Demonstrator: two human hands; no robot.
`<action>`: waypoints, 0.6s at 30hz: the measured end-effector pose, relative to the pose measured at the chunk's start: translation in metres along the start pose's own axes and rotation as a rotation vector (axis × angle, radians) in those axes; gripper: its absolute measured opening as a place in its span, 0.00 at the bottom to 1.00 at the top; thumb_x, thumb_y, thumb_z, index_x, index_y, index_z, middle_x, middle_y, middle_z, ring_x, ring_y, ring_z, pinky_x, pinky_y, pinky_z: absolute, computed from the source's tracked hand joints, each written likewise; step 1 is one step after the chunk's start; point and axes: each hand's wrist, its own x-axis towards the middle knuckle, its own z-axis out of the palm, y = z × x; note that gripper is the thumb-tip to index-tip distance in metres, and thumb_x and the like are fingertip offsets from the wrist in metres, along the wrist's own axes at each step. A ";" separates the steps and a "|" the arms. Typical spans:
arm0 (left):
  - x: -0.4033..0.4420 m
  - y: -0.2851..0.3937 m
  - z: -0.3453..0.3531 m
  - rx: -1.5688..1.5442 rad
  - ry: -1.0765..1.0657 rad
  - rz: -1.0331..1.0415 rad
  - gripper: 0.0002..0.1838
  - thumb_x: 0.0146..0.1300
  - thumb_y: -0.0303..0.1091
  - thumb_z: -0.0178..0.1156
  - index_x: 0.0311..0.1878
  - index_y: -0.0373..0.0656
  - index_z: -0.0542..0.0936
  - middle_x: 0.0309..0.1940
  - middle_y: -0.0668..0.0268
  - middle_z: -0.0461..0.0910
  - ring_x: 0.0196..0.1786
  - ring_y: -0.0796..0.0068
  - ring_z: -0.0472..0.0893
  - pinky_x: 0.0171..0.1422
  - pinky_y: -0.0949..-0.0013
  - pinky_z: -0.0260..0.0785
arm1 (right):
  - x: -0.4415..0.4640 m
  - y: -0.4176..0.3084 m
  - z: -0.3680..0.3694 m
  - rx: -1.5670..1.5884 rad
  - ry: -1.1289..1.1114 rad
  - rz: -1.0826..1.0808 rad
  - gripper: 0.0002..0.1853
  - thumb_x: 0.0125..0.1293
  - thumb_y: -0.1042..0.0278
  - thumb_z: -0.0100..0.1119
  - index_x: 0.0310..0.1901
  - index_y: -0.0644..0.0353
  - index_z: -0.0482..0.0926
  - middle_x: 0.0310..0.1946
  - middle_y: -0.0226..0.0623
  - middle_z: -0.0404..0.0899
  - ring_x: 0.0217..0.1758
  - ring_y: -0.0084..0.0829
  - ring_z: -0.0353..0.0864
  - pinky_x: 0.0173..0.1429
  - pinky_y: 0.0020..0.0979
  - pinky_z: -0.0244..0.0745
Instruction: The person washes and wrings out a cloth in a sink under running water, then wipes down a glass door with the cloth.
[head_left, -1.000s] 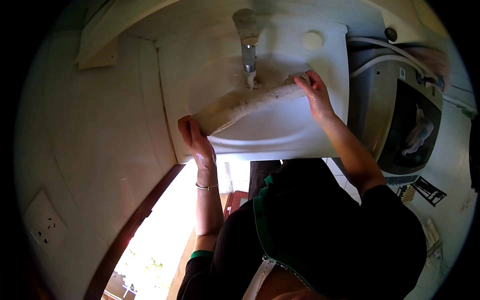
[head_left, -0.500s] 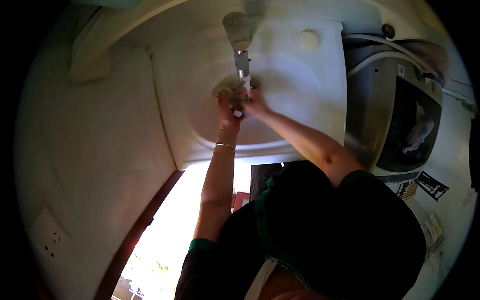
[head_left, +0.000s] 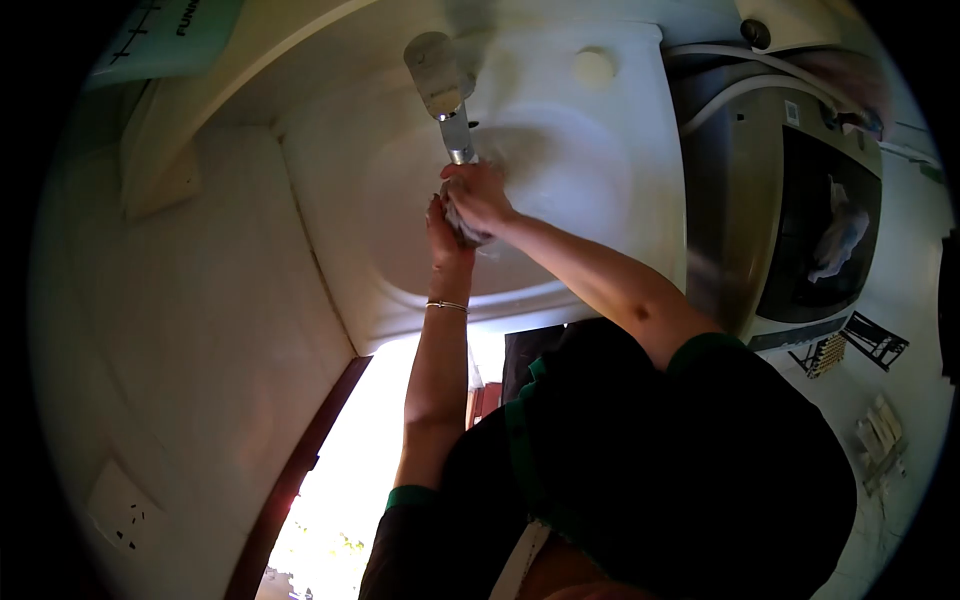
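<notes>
Under the spout of a metal tap (head_left: 437,85), both hands are together over a white basin (head_left: 585,200). My left hand (head_left: 442,238), with a thin bracelet at the wrist, is closed around the lower left side of a crumpled grey-brown cloth (head_left: 461,222). My right hand (head_left: 482,196) presses on the same cloth from above, its fingers curled over it just below the spout. The hands hide much of the cloth, so its full shape cannot be made out.
A round pale knob or cap (head_left: 594,67) sits on the basin's back ledge. To the right stands a metal-sided appliance with a dark panel (head_left: 820,230) and pale hoses (head_left: 740,95). A wall socket (head_left: 125,505) is at lower left, a greenish container (head_left: 165,40) at upper left.
The cloth was looser and spread to the left under the spout; now it is bunched between my hands. My right hand has moved over it. The view has shifted slightly.
</notes>
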 end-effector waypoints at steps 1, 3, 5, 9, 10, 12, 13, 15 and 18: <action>0.003 0.001 -0.014 -0.070 -0.071 -0.031 0.21 0.71 0.54 0.47 0.49 0.46 0.75 0.45 0.66 0.77 0.51 0.71 0.77 0.59 0.65 0.69 | -0.018 -0.009 -0.009 0.023 -0.078 -0.217 0.09 0.56 0.67 0.56 0.38 0.56 0.79 0.43 0.44 0.78 0.50 0.47 0.76 0.55 0.42 0.71; 0.010 -0.001 -0.059 -0.230 -0.450 -0.112 0.22 0.68 0.60 0.48 0.45 0.50 0.75 0.39 0.68 0.76 0.44 0.71 0.76 0.53 0.66 0.70 | -0.069 -0.057 -0.035 0.061 -0.160 -0.527 0.08 0.58 0.72 0.55 0.39 0.54 0.77 0.43 0.41 0.75 0.51 0.45 0.74 0.59 0.41 0.68; -0.027 0.015 -0.007 -0.222 -0.110 -0.211 0.21 0.68 0.59 0.50 0.46 0.50 0.74 0.40 0.68 0.75 0.44 0.70 0.75 0.52 0.65 0.71 | -0.079 -0.054 -0.027 -0.024 -0.082 -0.458 0.07 0.58 0.71 0.55 0.39 0.54 0.77 0.42 0.42 0.76 0.50 0.46 0.74 0.57 0.42 0.69; -0.011 -0.011 -0.011 0.118 -0.010 0.065 0.16 0.69 0.45 0.52 0.50 0.43 0.72 0.44 0.65 0.74 0.50 0.70 0.73 0.57 0.66 0.69 | -0.019 0.008 -0.019 -0.192 -0.019 -0.054 0.08 0.62 0.61 0.54 0.39 0.54 0.76 0.45 0.45 0.76 0.50 0.46 0.75 0.51 0.44 0.70; -0.016 -0.007 -0.003 0.127 -0.010 0.061 0.16 0.69 0.45 0.52 0.50 0.43 0.72 0.44 0.65 0.74 0.50 0.70 0.73 0.57 0.66 0.69 | -0.010 0.020 -0.029 -0.185 -0.014 -0.048 0.08 0.62 0.61 0.54 0.39 0.54 0.76 0.45 0.45 0.76 0.50 0.46 0.75 0.51 0.44 0.70; -0.028 -0.006 0.011 0.368 0.109 0.132 0.17 0.69 0.44 0.53 0.52 0.40 0.72 0.44 0.66 0.75 0.48 0.70 0.74 0.58 0.69 0.67 | -0.003 0.041 -0.048 -0.475 -0.174 -0.236 0.14 0.59 0.58 0.58 0.47 0.51 0.76 0.52 0.42 0.72 0.53 0.47 0.72 0.54 0.43 0.69; -0.014 -0.007 -0.018 0.454 0.022 0.135 0.22 0.70 0.47 0.52 0.61 0.45 0.66 0.55 0.62 0.71 0.56 0.65 0.72 0.62 0.61 0.65 | -0.006 0.041 -0.063 -0.475 -0.180 -0.246 0.14 0.59 0.58 0.58 0.47 0.51 0.76 0.52 0.42 0.72 0.53 0.47 0.72 0.54 0.43 0.69; -0.024 0.007 -0.022 0.394 0.162 0.074 0.26 0.70 0.50 0.51 0.66 0.52 0.61 0.61 0.61 0.64 0.62 0.60 0.67 0.65 0.54 0.62 | -0.015 0.033 -0.093 -0.721 0.183 -0.461 0.25 0.54 0.57 0.66 0.55 0.48 0.75 0.58 0.38 0.67 0.59 0.45 0.67 0.59 0.41 0.67; -0.021 0.004 -0.047 0.295 0.138 -0.052 0.35 0.69 0.58 0.48 0.74 0.72 0.44 0.74 0.61 0.42 0.74 0.49 0.49 0.68 0.33 0.51 | -0.031 0.053 -0.083 -0.739 -0.020 -0.420 0.35 0.46 0.57 0.73 0.59 0.47 0.73 0.64 0.34 0.61 0.64 0.44 0.60 0.64 0.39 0.63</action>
